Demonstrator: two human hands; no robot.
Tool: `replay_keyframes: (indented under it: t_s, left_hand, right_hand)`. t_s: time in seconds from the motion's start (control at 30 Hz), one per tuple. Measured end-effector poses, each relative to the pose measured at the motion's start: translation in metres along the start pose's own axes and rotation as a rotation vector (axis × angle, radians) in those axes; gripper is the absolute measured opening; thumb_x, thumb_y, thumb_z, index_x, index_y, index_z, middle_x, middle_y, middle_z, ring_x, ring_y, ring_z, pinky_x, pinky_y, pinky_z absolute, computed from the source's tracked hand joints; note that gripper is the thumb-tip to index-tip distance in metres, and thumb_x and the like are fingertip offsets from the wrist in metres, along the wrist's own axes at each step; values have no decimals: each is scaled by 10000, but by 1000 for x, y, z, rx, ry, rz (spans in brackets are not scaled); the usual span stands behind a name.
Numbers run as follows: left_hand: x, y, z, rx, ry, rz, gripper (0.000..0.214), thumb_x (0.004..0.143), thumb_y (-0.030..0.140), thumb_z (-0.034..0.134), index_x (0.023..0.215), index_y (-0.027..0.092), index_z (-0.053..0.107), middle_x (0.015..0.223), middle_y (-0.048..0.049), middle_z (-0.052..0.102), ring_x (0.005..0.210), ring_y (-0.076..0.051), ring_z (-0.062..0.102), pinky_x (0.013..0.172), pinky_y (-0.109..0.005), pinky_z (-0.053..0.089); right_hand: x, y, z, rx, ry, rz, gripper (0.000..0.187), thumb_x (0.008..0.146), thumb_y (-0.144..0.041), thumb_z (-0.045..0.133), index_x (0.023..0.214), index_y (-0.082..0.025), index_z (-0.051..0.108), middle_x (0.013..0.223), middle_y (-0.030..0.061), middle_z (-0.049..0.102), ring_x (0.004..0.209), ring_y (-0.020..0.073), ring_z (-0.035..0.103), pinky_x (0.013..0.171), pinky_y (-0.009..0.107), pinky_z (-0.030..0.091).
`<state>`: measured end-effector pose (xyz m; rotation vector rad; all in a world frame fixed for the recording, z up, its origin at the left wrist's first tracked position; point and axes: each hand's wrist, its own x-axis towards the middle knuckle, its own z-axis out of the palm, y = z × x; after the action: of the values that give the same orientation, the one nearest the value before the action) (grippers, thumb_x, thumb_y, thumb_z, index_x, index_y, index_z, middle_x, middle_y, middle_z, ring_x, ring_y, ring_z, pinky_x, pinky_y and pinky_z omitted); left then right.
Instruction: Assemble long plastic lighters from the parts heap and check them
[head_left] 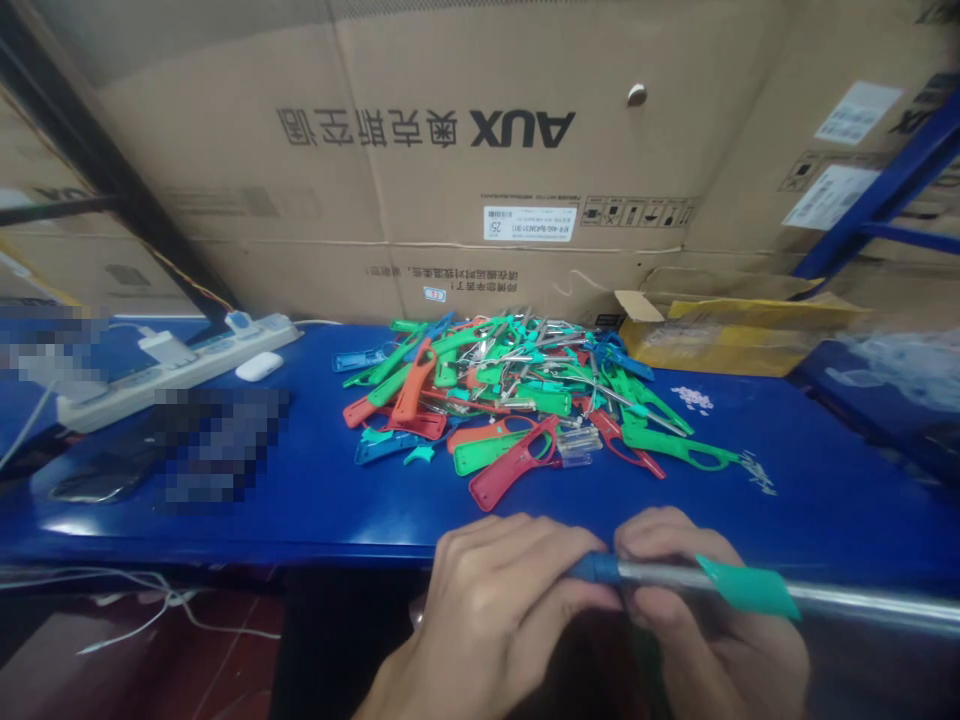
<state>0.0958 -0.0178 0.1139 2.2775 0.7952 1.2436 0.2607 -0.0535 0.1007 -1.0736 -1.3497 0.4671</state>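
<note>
In front of the desk's near edge, my left hand [502,600] is closed round the blue end of a long-necked lighter [596,568], and most of that end is hidden in the fingers. My right hand [705,610] is closed as well, its thumb and fingers pinching the metal tube [667,575] just beyond the blue part. A green plastic piece [757,588] sits on the tube, which runs off to the right. Past my hands lies a pile of lighter parts: a red handle shell [499,478], a green handle shell [660,445], clear tanks [579,442] and several metal tubes.
Small pink pieces [691,398] and thin pale pins [759,472] lie right of the pile. A yellow-taped carton [720,340] stands behind. At left are a power strip [187,370], a white case [259,366] and a dark phone [105,470]. Large cardboard [465,60] backs the blue desk [315,500].
</note>
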Motion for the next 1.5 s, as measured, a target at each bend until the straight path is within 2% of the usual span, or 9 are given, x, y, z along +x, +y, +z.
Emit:
replay_keyframes:
  t_s: [0.17, 0.37, 0.47, 0.57, 0.67, 0.8, 1.2, 1.33, 1.5]
  left_hand:
    - [-2, -3, 0, -20, -32, 37, 176, 1027, 261, 573, 996, 161, 714, 863, -15, 774, 705, -151, 718, 640, -258, 547]
    - [-10, -1, -9, -15, -182, -192, 293, 1014, 488, 535, 1153, 303, 714, 1113, 22, 786, 990, -172, 752, 842, -261, 612]
    - [-20, -2, -8, -2, -231, -267, 317, 1034, 504, 487, 1190, 332, 704, 1073, 44, 795, 912, -169, 763, 779, -258, 633]
    - [-29, -6, -2, 30, -138, -271, 363, 1049, 507, 442, 1174, 311, 721, 1028, 6, 801, 888, -186, 761, 774, -280, 642]
    - [-32, -7, 2, 106, -33, -233, 409, 1050, 516, 424, 1196, 283, 726, 1058, -34, 802, 917, -212, 766, 789, -309, 648]
    - [-28, -2, -3, 153, -97, -198, 392, 1066, 484, 404, 1118, 282, 736, 1088, -9, 800, 919, -203, 773, 801, -310, 647]
    - [-35, 2, 2, 213, 2, -209, 308, 1049, 429, 479, 1241, 310, 688, 1120, -20, 785, 958, -219, 764, 782, -319, 662]
    - [-32, 5, 2, 254, 47, -146, 329, 1057, 428, 458, 1203, 246, 689, 1046, -41, 800, 884, -224, 774, 740, -319, 659]
    - [-20, 1, -5, 160, -23, -125, 293, 1062, 402, 465, 1175, 227, 671, 1047, -40, 798, 900, -208, 768, 775, -309, 645]
  right_hand:
    - [8, 7, -12, -15, -182, -13, 101, 890, -379, 748, 928, -299, 796, 876, 21, 680, 717, 163, 683, 558, 227, 537]
    - [-2, 7, -8, -97, 36, 28, 98, 924, -301, 684, 881, -279, 769, 929, 22, 695, 697, 155, 656, 574, 237, 519]
    - [-4, 6, -7, -115, 104, 70, 132, 942, -309, 657, 860, -262, 749, 955, 27, 685, 739, 155, 655, 599, 229, 515]
    - [-2, 9, -6, -32, 111, 98, 168, 962, -350, 636, 874, -252, 740, 959, 47, 682, 825, 187, 664, 669, 255, 542]
    - [1, 15, -7, 100, -33, 121, 186, 918, -432, 698, 980, -264, 744, 968, 53, 672, 860, 205, 668, 714, 281, 563]
    - [-2, 27, -9, 201, -216, 192, 258, 847, -499, 763, 926, -254, 746, 950, 46, 650, 819, 200, 647, 673, 277, 550]
    - [-7, 4, 19, 145, 39, 88, 177, 953, -389, 639, 898, -240, 716, 901, 59, 622, 830, 205, 594, 671, 293, 498]
    - [-6, 11, 15, 181, -30, 113, 172, 941, -424, 670, 941, -266, 735, 937, 45, 647, 888, 201, 620, 735, 279, 527]
    - [-6, 17, 3, 184, -134, 190, 251, 928, -495, 672, 1090, -318, 745, 1128, 47, 665, 928, 193, 679, 785, 261, 571]
